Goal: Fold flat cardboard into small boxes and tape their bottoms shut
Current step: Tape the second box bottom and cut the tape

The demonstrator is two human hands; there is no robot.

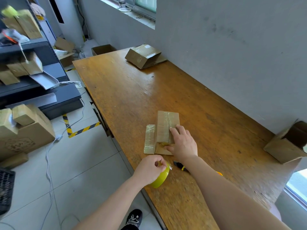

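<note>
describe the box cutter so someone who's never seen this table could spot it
Start at the near edge of the long wooden table. Between the yellow-green tape roll gripped by the left hand and the right forearm lies the box cutter, partly hidden by that arm. It is small, black with yellow, unlike the brown cardboard around it.

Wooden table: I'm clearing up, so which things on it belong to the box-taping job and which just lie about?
In the job: small brown cardboard box under the right hand; yellow-green tape roll gripped by the left hand; probably the black-and-yellow utility knife.
Lying about: taped brown carton at the far end; open brown carton at the right edge.
</note>
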